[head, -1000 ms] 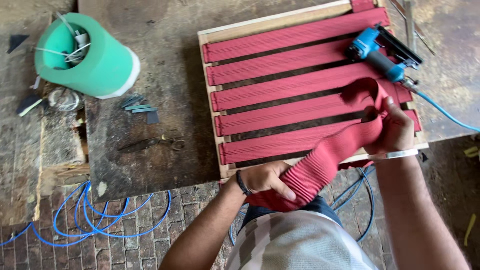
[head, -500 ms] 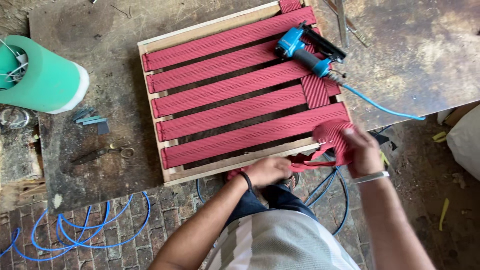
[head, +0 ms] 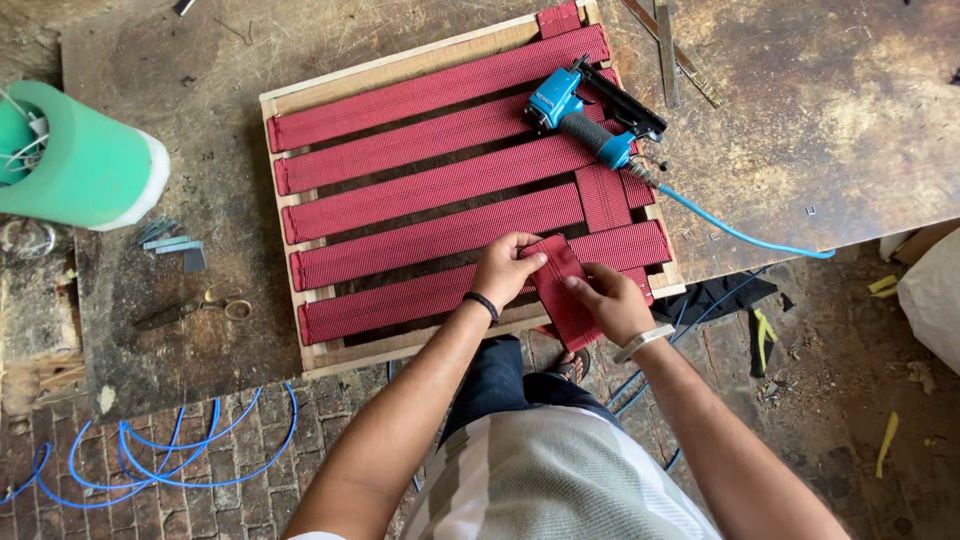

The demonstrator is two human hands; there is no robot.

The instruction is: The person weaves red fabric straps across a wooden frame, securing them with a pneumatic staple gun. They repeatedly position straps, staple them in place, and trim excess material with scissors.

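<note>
Both hands held the loose end of a red webbing strap [head: 562, 290] over the near edge of the wooden frame [head: 300, 95]. Left hand [head: 508, 268] pinched the strap's upper left corner, fingers curled; right hand [head: 612, 300] gripped its right edge, thumb on top. Five red straps ran across the frame. A blue pneumatic stapler [head: 585, 115] lay on the far right corner; scissors [head: 190, 310] lay on the table to the left.

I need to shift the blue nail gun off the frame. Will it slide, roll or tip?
The nail gun lies on its side across the ribbed red straps, so it probably grips rather than slides. Its blocky shape looks unlikely to roll. The attached blue hose may tug it back.
</note>
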